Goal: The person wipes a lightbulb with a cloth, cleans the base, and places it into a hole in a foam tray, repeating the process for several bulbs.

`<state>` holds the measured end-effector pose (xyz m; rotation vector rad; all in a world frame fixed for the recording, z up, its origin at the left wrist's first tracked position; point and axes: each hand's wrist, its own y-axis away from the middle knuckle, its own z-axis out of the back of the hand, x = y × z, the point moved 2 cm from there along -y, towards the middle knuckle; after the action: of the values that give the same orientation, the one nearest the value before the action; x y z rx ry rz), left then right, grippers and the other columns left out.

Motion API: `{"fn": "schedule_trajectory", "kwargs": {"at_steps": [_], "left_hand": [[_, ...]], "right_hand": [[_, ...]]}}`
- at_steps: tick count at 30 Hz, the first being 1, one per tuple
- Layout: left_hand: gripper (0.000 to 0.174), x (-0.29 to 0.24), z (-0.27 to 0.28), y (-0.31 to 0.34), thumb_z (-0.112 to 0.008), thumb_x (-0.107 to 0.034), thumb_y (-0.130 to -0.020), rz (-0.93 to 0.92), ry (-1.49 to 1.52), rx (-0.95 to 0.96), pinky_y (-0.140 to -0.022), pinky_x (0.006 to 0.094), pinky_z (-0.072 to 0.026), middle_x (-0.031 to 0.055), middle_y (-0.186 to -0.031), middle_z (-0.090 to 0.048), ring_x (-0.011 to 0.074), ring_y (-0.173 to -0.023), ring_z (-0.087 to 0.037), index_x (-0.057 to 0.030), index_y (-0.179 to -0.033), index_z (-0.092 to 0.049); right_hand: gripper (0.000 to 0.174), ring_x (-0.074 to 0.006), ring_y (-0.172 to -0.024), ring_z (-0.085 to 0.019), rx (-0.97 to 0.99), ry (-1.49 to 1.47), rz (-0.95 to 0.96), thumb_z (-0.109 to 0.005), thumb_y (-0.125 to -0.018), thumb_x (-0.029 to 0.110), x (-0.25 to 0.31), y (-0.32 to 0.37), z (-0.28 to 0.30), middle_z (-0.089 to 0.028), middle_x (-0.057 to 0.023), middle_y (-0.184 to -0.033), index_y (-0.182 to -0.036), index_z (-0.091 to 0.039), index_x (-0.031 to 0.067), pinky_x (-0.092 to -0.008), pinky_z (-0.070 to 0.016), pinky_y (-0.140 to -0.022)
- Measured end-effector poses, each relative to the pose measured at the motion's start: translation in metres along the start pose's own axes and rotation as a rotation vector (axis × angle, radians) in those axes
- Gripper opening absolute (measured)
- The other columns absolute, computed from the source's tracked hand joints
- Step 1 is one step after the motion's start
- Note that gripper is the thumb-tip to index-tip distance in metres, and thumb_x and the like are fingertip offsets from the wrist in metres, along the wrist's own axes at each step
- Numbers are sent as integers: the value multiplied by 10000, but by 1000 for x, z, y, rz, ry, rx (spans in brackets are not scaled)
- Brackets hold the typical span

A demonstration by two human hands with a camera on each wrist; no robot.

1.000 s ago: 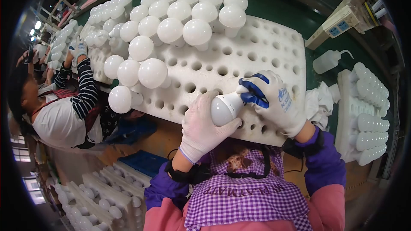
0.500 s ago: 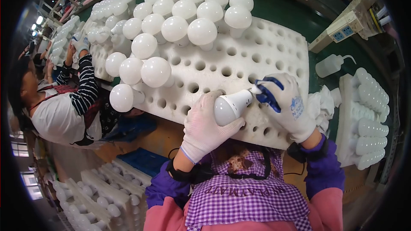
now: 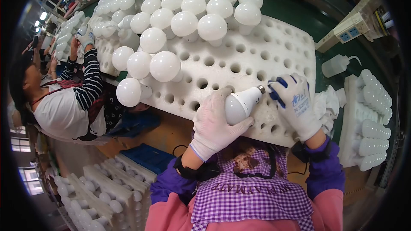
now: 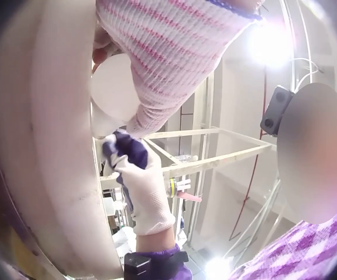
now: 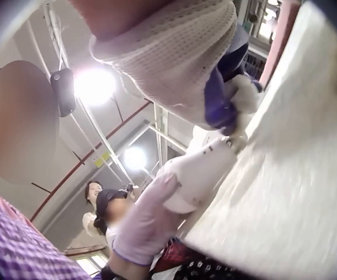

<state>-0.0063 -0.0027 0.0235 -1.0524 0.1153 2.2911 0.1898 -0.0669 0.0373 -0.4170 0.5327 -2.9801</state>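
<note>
The left hand (image 3: 216,124), in a white knit glove, grips a white LED bulb (image 3: 240,108) by its round dome. The bulb lies tilted over a white foam tray (image 3: 267,136), its metal screw base (image 3: 261,89) pointing up and right. Beside that base is the right hand (image 3: 297,107), gloved in white with blue-coated fingers. In the right wrist view its curled fingers pinch a small white piece (image 5: 245,96), close to the screw base; the kind of piece is unclear. Several bulbs (image 3: 212,27) stand dome up in the tray's far and left parts.
On the right are a crumpled white cloth (image 3: 327,102), a squeeze bottle (image 3: 336,65) and another foam tray (image 3: 350,115) of bulbs. A socket box (image 3: 349,34) is fixed to a post behind. At left another person (image 3: 70,111) works; stacked bulb trays (image 3: 113,192) stand lower left.
The right hand has drawn away rightward from the bulb's end, and the metal screw base now shows. The left hand keeps its grip on the bulb. The head view has shifted slightly.
</note>
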Motion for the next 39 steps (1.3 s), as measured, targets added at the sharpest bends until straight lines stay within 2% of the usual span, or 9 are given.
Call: {"fn": "schedule_trajectory", "kwargs": {"at_steps": [5,9,16,19,21,23,25,35,39], "left_hand": [[730,9,-2,6,-832,-170,-573,-109,111,-18,-851,383,-476,160,-1079,-582,312,-962,-594,-9,-1187,-471],[706,9,-2,7,-821,-146,-566,-231,111,-25,-845,412,-443,167,-1087,-552,338,-977,-531,-35,-1174,-480],[694,4,-3,3,-811,-130,-580,-305,43,-29,-848,418,-440,179,-1107,-539,355,-993,-523,-31,-1177,-470],[654,3,-1,-1,-791,-146,-640,-69,137,-34,-803,392,-470,165,-1109,-544,331,-915,-565,-13,-1186,-457],[613,9,0,-8,-765,-208,-720,362,673,22,-760,374,-495,137,-1094,-560,276,-832,-597,4,-1198,-445],[582,7,-3,-8,-705,-330,-804,434,1041,-2,-724,351,-514,108,-1066,-574,230,-834,-611,-5,-1214,-449],[608,10,-7,-5,-585,-427,-883,528,1626,118,-692,349,-533,213,-1107,-566,288,-933,-610,14,-1270,-422],[675,-3,-17,-5,-441,-584,-902,712,1930,189,-505,267,-527,269,-999,-554,294,-703,-617,-40,-1301,-414],[684,-8,-22,-4,-440,-596,-897,708,1878,156,-494,260,-516,278,-997,-550,293,-693,-612,-43,-1300,-415]], "right_hand": [[296,-289,-909,-543,-148,-236,-172,-647,-713,64,3,2,22,-591,-102,-934,-1007,-623,91,-386,-399,-847],[307,-284,-913,-546,-115,-29,40,-642,-700,52,21,0,9,-594,-99,-928,-1003,-622,94,-384,-389,-868],[217,-264,-942,-532,-26,-16,-4,-639,-727,104,15,0,4,-583,-56,-978,-944,-629,102,-388,-375,-861],[256,-250,-937,-526,-3,59,61,-658,-719,112,24,16,10,-582,-57,-988,-973,-633,102,-376,-372,-868],[295,-254,-939,-524,-117,56,-40,-675,-708,104,22,22,12,-578,-71,-995,-1000,-635,103,-376,-375,-861],[311,-284,-930,-534,-251,-133,-227,-683,-715,84,14,20,23,-588,-97,-994,-1022,-636,71,-381,-397,-829],[333,-295,-934,-537,-276,-285,-275,-683,-715,68,11,17,27,-588,-107,-1002,-1044,-634,57,-379,-409,-827],[365,-278,-971,-547,-344,-436,-315,-684,-715,21,17,1,42,-587,-115,-1001,-1075,-625,43,-356,-428,-838],[309,-177,-945,-590,-365,-390,-203,-629,-774,-49,20,-11,46,-563,-120,-1063,-1081,-596,-31,-259,-503,-775]]}}
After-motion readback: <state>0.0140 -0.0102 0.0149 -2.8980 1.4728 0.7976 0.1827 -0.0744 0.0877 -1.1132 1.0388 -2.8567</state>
